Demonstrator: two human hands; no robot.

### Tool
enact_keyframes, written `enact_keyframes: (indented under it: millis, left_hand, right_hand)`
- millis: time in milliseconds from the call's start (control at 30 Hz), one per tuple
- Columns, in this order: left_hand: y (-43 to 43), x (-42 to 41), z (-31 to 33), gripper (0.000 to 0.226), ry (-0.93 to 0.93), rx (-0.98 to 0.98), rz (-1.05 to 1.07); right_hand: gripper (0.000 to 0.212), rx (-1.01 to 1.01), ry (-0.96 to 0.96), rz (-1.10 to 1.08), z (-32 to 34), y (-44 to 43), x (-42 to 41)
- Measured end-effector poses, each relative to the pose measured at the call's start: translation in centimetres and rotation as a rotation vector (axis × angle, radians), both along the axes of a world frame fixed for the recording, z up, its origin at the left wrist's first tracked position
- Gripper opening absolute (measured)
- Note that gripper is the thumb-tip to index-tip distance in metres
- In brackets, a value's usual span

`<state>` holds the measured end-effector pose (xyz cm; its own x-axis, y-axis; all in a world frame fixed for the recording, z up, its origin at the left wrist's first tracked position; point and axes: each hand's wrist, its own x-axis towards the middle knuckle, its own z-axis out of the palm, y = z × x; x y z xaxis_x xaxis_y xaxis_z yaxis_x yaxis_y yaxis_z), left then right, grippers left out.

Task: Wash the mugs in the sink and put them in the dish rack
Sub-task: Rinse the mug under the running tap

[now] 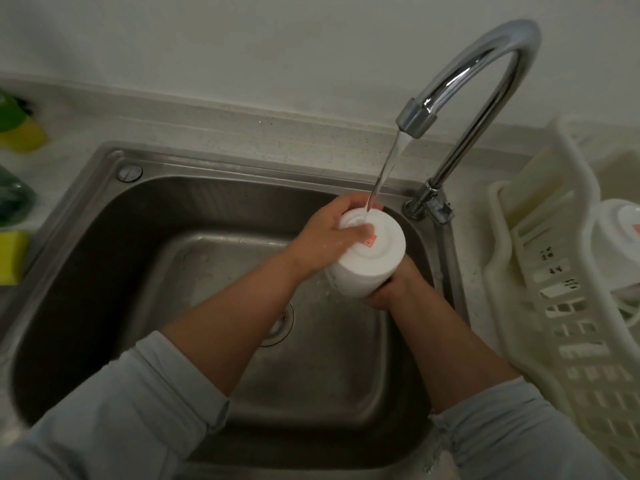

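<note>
A white mug (367, 259) is held bottom-up over the right half of the sink (104, 216), at about 2 o'clock from the drain (277, 323). Water falls from the faucet (415, 119) straight onto the mug's upturned base, close to its far edge.

The left hand (325, 237) lies over the base from 9 o'clock, fingers curled around the far rim of the base and thumb pressed flat across it beside a small red sticker. The right hand (391, 289) comes from below at 5 o'clock, its fingers closed around the lower wall near the mouth — how far they wrap round the far side cannot be told. The handle is not visible.

This looks like the rinsing stage, and only the base is getting water. To do it well, the mug should be turned slowly under the stream so the wall is washed all the way round, then tipped mouth-up to flush the inside and emptied. The left thumb should shift now and then, since the patch under it gets no water. Wet glazed ceramic is slippery, so the lower hand is best kept clamped while the upper one rubs.

The dish rack (540, 306) stands at 3 o'clock, just beside the sink, with another white mug-like piece (620, 237) already inverted in it — a short carry once the water has drained off.
</note>
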<state>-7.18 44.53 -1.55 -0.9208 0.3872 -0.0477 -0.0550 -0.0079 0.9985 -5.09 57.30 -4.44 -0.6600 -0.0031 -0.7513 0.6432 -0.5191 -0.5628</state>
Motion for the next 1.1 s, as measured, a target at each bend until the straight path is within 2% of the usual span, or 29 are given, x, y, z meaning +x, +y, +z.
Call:
enact_keyframes:
  millis: [100,200,333,400,467,533,633,700,767,833,933,1100]
  left_hand:
    - [-0.6,-0.9,-0.1,0.047,-0.072,-0.016,-0.169]
    - [-1.2,-1.4,0.0,0.045,-0.181,-0.016,-0.321]
    - [-1.3,-1.7,-0.5,0.067,-0.222,-0.047,-0.352]
    - [-0.9,-1.5,-0.8,0.052,-0.240,0.000,-0.306]
    - [-0.4,-1.3,-1.0,0.032,-0.289,0.056,-0.173]
    - [0.0,-1.1,-1.4,0.032,-0.383,0.046,-0.087]
    - [-0.3,-1.0,-2.1,0.032,-0.491,-0.130,-0.160]
    - [-0.8,-1.0,-2.1,0.043,-0.579,-0.208,-0.189]
    - [-0.8,-1.0,-2.2,0.045,-0.626,-0.195,-0.172]
    - [-0.5,-0.9,-2.1,0.036,-0.670,-0.102,-0.094]
    - [0.0,-0.8,-2.1,0.029,-0.673,-0.068,0.026]
    - [0.6,-0.7,-1.3,0.023,-0.645,-0.085,0.105]
  right_hand:
    - [0.024,0.044,-0.069,0.048,0.3,0.3,0.0]
    - [0.018,0.141,-0.030,0.137,0.2,-0.3,-0.4]
    - [0.026,0.085,0.040,0.141,0.1,-0.6,0.0]
    - [0.027,0.091,0.031,0.140,-0.3,0.0,0.3]
    - [0.024,0.095,0.014,0.109,-0.3,0.2,0.1]
    - [0.024,0.100,-0.022,0.071,-0.2,0.5,-0.1]
    - [0.025,0.190,-0.021,0.123,-1.2,1.3,0.4]
    - [0.023,0.241,0.010,0.188,-1.7,1.5,0.8]
    - [0.021,0.250,-0.009,0.264,-1.3,1.3,0.7]
    - [0.020,0.196,-0.074,0.290,-0.8,1.0,0.3]
    - [0.033,0.120,-0.122,0.212,-0.8,0.7,-0.4]
    - [0.019,0.149,-0.049,0.228,-0.5,1.1,-0.6]
